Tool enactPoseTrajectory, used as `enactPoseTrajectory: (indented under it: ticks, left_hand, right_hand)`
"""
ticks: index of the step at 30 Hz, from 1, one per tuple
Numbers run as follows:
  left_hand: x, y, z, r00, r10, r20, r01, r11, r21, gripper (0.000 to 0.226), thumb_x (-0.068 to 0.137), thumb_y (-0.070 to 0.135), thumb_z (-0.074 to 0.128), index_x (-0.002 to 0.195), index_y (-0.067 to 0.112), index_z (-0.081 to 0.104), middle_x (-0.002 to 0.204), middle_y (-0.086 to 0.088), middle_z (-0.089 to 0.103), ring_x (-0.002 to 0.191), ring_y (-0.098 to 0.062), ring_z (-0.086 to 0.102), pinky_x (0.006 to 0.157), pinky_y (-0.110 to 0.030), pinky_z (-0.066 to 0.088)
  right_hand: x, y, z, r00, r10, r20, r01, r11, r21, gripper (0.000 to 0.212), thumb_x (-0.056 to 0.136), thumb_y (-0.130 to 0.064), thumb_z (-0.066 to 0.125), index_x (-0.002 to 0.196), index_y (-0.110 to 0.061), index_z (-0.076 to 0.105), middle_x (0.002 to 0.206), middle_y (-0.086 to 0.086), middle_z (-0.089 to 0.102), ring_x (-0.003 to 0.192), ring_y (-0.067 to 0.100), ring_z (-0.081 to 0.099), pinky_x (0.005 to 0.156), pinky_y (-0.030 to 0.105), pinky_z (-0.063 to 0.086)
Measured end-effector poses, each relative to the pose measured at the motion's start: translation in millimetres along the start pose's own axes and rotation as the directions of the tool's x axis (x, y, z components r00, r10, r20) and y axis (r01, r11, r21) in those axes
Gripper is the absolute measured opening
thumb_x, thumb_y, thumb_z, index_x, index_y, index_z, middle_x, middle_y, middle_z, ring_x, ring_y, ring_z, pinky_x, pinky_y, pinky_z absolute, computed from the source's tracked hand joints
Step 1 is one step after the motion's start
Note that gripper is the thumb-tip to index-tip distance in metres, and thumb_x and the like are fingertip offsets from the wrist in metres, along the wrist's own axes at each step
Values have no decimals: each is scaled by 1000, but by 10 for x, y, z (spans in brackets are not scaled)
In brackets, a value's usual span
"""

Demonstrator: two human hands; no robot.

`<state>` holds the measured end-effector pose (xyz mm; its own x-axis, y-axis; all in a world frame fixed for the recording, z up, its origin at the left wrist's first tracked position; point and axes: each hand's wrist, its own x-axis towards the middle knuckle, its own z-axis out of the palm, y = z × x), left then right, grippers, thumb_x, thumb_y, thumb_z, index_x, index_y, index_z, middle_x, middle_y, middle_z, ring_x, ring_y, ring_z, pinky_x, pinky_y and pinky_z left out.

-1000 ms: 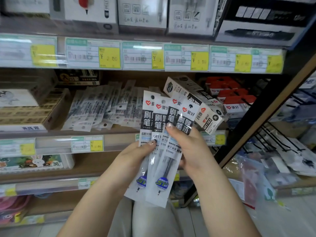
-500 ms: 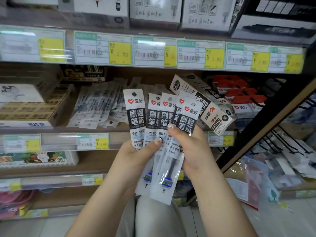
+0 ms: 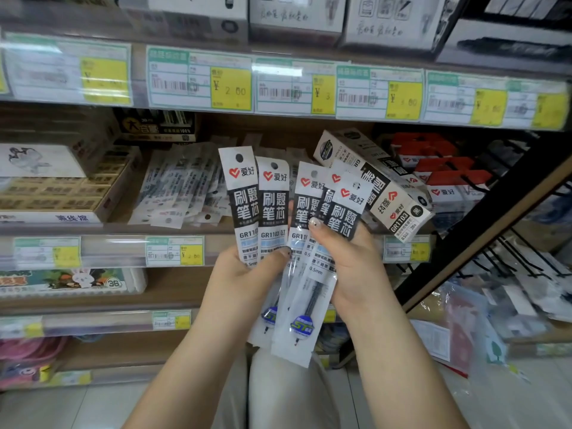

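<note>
Five refill packets [image 3: 274, 205] are fanned out at the middle of the view in front of a shop shelf. Their printed heads spread from about 11 o'clock to 1 o'clock and their clear tails cross low between the wrists. Both forearms rise from the bottom edge and lean toward each other. The left hand [image 3: 244, 280] is turned palm inward, its thumb laid across the front of the two leftmost packets and pinching them against fingers hidden behind. The right hand [image 3: 349, 264] is just beside it, its thumb stretched up toward 11 o'clock and pressed on the faces of the right-hand packets, with the other fingers curled out of sight at the back. At 2 o'clock from the right hand a long refill box [image 3: 387, 193] slants behind the fan; whether that hand holds it cannot be told. At 10 o'clock from the left hand a loose pile of packets [image 3: 185, 184] lies on the shelf, and yellow price tags [image 3: 230, 88] line the rail at 12 o'clock.
</note>
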<state>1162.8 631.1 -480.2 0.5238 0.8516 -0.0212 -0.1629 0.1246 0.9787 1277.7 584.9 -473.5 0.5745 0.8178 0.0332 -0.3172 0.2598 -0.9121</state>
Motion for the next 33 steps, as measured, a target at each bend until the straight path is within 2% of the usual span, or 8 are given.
enactPoseTrajectory:
  ticks: [3, 8, 13, 17, 21, 24, 28, 33]
  left_hand:
    - [1, -9, 10, 999, 31, -26, -30, 999, 16, 30, 86, 0, 60, 82, 25, 76, 91, -1, 75, 88, -19, 71, 80, -39, 54]
    - [49, -41, -11, 997, 31, -64, -34, 998, -46, 18, 71, 8, 71, 86, 19, 74, 91, -8, 74, 88, -26, 71, 79, -43, 54]
    - [45, -52, 15, 997, 14, -73, -22, 993, -120, 21, 77, -2, 67, 83, 16, 73, 89, -8, 75, 83, -25, 72, 68, -37, 56]
    - [41, -43, 6, 999, 10, -51, -18, 988, -155, 17, 75, 12, 65, 83, 22, 75, 95, -7, 74, 91, -24, 70, 77, -39, 54]
    - [35, -34, 10, 1000, -12, -6, 11, 995, -94, 17, 80, 15, 61, 92, 20, 72, 96, -4, 74, 92, -22, 70, 83, -42, 52]
    - [25, -35, 28, 998, -56, 20, 57, 996, -63, 15, 86, 11, 62, 88, 19, 74, 93, -8, 74, 87, -26, 71, 83, -48, 53]
    - [19, -14, 29, 996, -75, 38, 77, 996, -47, 12, 79, 15, 70, 88, 20, 75, 93, -10, 74, 88, -31, 70, 84, -57, 52]
    - [25, 3, 26, 997, -80, 17, 81, 993, -90, 28, 87, 5, 58, 80, 26, 76, 89, -8, 75, 84, -26, 71, 84, -48, 54]
  right_hand:
    - [2, -13, 14, 1000, -10, -26, 11, 999, 41, 23, 85, 3, 56, 92, -18, 63, 79, -4, 74, 76, 14, 71, 69, 33, 59]
    - [1, -9, 32, 998, -43, -39, 44, 999, 31, 25, 84, 2, 58, 92, -21, 64, 83, -5, 74, 81, 14, 71, 76, 35, 58]
    - [3, 20, 64, 999, -33, -32, 34, 999, 41, 24, 82, 3, 62, 93, -18, 65, 87, 1, 74, 83, 19, 71, 74, 37, 58]
    - [-5, 7, 73, 998, -28, -58, 30, 999, 36, 25, 84, 3, 60, 90, -20, 66, 84, -2, 75, 82, 16, 71, 75, 36, 59]
    - [-16, -13, 81, 998, -8, -68, 11, 999, 40, 24, 85, 4, 58, 91, -18, 65, 79, -3, 74, 76, 13, 71, 68, 32, 59]
    - [-19, 0, 92, 997, 16, -74, -13, 999, 50, 23, 85, 6, 57, 92, -15, 64, 77, -1, 74, 73, 14, 71, 63, 29, 59]
    - [-23, 13, 92, 998, 47, -43, -46, 998, 32, 23, 86, 5, 57, 92, -15, 65, 82, 2, 74, 77, 18, 71, 67, 32, 59]
    - [-21, -12, 82, 997, 79, 3, -78, 997, -22, 20, 88, 0, 56, 96, -16, 65, 92, 4, 73, 89, 22, 70, 80, 41, 58]
